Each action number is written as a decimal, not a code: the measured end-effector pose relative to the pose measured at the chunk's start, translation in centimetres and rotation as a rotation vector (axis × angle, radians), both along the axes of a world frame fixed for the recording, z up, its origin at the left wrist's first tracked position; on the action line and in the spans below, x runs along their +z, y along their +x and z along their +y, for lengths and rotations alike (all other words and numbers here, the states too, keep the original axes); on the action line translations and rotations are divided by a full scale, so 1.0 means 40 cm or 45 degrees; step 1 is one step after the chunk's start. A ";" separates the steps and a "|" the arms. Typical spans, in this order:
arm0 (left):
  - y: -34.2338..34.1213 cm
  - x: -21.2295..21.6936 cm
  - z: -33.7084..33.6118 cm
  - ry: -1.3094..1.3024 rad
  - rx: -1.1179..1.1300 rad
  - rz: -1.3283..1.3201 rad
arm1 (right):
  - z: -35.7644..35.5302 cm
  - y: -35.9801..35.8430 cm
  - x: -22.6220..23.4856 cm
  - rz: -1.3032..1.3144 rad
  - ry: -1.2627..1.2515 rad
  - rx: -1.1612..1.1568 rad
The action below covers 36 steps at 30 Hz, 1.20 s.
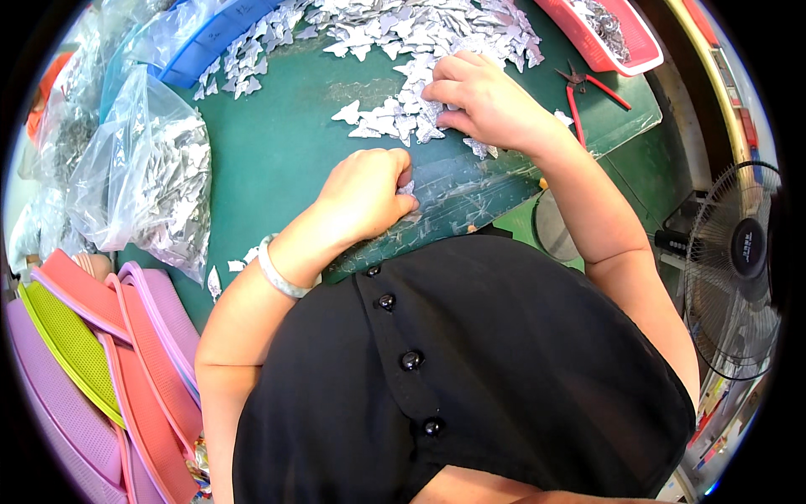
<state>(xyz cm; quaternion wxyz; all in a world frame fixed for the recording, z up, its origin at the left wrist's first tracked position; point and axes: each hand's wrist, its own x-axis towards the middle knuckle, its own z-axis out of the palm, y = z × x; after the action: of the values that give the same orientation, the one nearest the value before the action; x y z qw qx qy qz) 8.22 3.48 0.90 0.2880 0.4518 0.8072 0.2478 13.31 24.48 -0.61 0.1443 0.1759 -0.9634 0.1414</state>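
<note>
The right hand point(483, 101) rests with fingers spread on the heap of silver butterfly pieces point(403, 118) at twelve o'clock on the green table point(277, 151); the left hand point(365, 197), nearer the body, pinches one piece point(406, 188) closed.

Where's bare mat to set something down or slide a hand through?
Biggest bare patch of the green mat: between the clear bags and the left hand, below the blue tray. A smaller strip lies right of the right hand, around the red-handled pliers. Crowded: the silver butterfly pieces across the top and under the right hand.
</note>
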 end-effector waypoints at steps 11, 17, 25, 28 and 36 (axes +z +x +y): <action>-0.038 -0.018 -0.032 0.435 0.555 -1.622 | -0.010 0.003 0.018 0.000 0.211 0.159; -0.056 -0.053 0.002 0.447 0.387 -0.653 | 0.008 -0.010 0.014 -0.053 0.149 0.194; -0.050 -0.040 0.080 0.194 -0.042 0.445 | 0.052 -0.008 -0.002 -0.089 -0.597 0.013; -0.052 -0.037 0.081 0.209 -0.027 0.419 | 0.048 0.001 0.004 -0.045 -0.409 0.124; -0.055 -0.024 0.055 0.294 0.050 0.181 | 0.019 0.036 0.018 -0.078 -0.099 0.152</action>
<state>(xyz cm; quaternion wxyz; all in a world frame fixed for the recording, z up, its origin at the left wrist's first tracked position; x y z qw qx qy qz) 6.03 5.67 -0.06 0.1713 0.4826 0.8003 0.3118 14.76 25.24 0.13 0.1129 0.2230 -0.9489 0.1926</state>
